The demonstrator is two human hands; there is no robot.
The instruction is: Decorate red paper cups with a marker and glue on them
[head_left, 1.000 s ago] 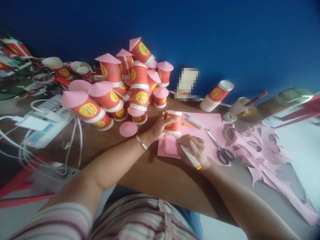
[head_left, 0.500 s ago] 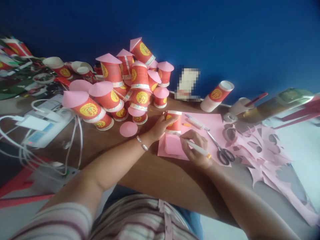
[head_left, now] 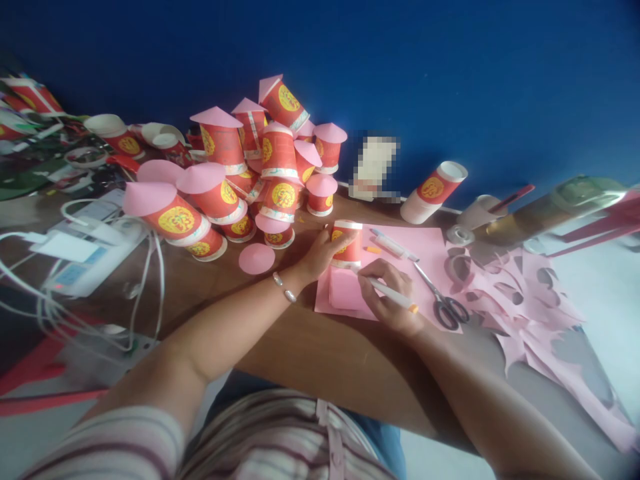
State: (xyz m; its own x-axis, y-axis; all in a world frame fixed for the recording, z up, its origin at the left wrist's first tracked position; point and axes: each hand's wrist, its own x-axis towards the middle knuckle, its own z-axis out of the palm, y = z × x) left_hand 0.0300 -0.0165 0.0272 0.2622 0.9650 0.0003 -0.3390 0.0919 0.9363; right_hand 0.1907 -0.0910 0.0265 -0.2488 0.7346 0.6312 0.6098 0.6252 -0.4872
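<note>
Cup (head_left: 354, 248), red, clamped in left hand (head_left: 319, 256); right hand (head_left: 389, 308) grips white marker (head_left: 399, 298), tip near cup's lower edge, over pink sheet (head_left: 431, 248).

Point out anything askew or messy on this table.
The topmost red paper cup with a pink paper cone leans sharply, whereas the cone-topped red paper cup with a white stripe beside it stands nearly upright. Ragged pink paper scraps sprawl untidily at the picture's right. No spill shows.
</note>
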